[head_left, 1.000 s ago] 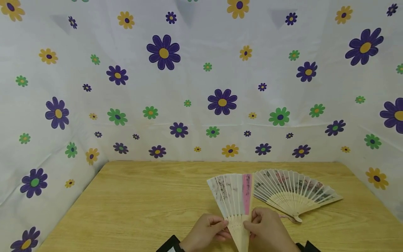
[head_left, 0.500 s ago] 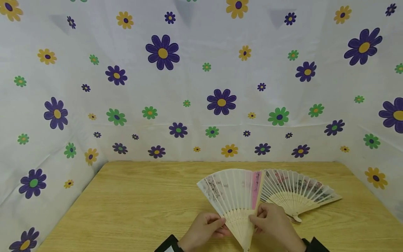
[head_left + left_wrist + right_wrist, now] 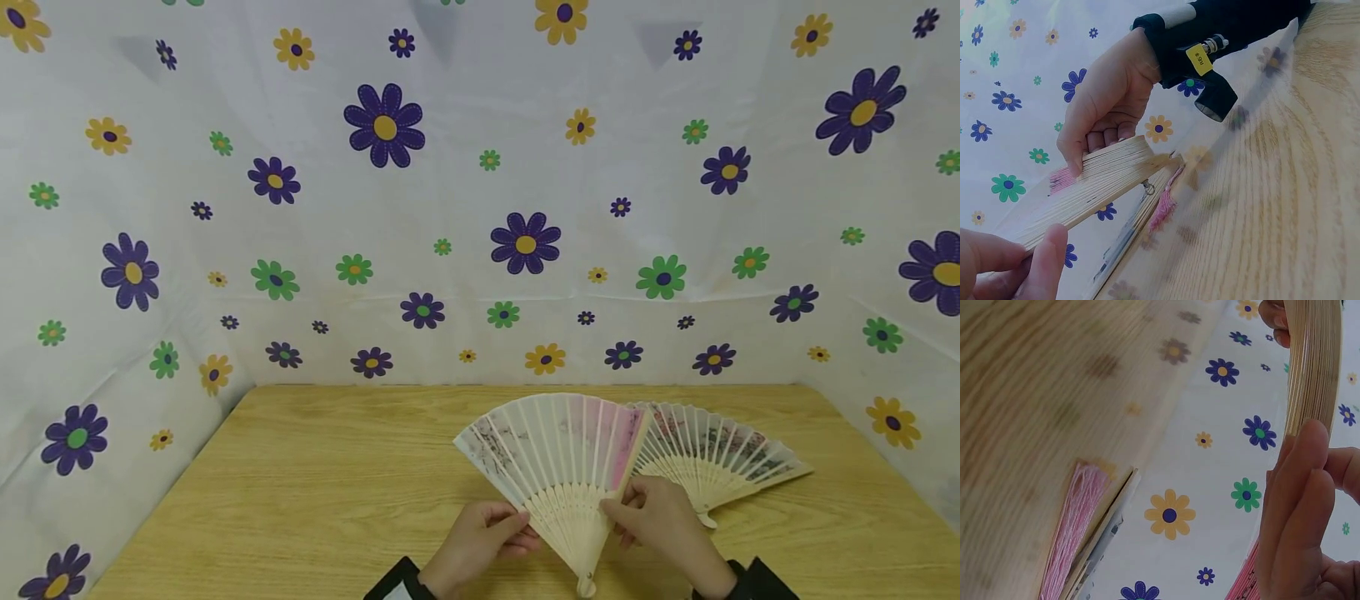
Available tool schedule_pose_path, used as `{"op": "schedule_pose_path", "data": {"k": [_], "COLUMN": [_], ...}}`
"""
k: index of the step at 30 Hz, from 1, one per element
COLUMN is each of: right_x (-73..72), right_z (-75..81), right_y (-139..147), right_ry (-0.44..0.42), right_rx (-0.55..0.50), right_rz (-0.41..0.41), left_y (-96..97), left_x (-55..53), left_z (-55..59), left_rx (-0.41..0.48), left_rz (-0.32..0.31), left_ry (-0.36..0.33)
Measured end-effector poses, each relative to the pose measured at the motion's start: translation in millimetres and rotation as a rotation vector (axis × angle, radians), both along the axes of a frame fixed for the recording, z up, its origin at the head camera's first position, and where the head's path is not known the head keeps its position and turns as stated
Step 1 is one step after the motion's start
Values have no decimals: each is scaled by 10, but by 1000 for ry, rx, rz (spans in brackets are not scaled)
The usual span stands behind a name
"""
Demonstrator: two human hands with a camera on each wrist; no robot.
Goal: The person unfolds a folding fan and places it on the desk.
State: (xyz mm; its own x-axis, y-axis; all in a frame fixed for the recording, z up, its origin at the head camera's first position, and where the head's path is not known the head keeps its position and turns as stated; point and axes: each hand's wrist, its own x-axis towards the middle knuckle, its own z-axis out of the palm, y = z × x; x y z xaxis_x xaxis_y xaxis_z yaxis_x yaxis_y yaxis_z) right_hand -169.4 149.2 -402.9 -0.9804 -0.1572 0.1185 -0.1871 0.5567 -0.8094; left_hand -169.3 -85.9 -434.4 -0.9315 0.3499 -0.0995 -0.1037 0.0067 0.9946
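Observation:
A folding fan with pale ribs and a white-to-pink printed leaf is held partly spread above the table. My left hand pinches its left outer rib between thumb and fingers. On the opposite side my right hand grips the right outer rib beside the pink end. The ribs meet at a pivot low between the hands. Behind the right hand a second folding fan, white with a dark and red floral print, lies spread on the table. A pink tassel shows near the table in the left wrist view.
The wooden table reaches back to a white cloth backdrop printed with flowers. That cloth also rises at the left and right sides. The second fan lies close behind the right hand.
The held fan has spread wider, showing more of its white and pink leaf. My right hand has moved right and slightly up; my left hand has shifted only slightly left. The second fan stays put.

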Motion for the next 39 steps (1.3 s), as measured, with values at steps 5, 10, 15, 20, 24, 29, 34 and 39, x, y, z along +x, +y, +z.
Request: {"op": "schedule_pose_path", "data": {"k": [5, 10, 15, 20, 24, 29, 34, 39], "right_x": [-8, -21, -24, -34, -54, -78, -122, -143], "right_z": [0, 1, 6, 21, 24, 9, -19, -46], "right_y": [13, 30, 36, 59, 74, 82, 108, 140], "right_ry": [2, -5, -24, -27, -45, -73, -118, -134], "right_rx": [-10, -2, -6, -22, -35, -90, -170, -183], "right_rz": [8, -21, -32, -48, -73, -83, -168, -188], "left_y": [-4, 3, 4, 2, 4, 0, -24, -39], "left_x": [-2, -11, -23, -28, -29, -28, -33, -35], "left_z": [9, 17, 13, 9, 22, 32, 56, 80], "left_rx": [-4, -22, -11, 11, 38, 67, 108, 122], "left_rz": [17, 54, 59, 77, 93, 101, 118, 122], "left_ry": [-13, -12, -12, 21, 22, 17, 8, 0]}}
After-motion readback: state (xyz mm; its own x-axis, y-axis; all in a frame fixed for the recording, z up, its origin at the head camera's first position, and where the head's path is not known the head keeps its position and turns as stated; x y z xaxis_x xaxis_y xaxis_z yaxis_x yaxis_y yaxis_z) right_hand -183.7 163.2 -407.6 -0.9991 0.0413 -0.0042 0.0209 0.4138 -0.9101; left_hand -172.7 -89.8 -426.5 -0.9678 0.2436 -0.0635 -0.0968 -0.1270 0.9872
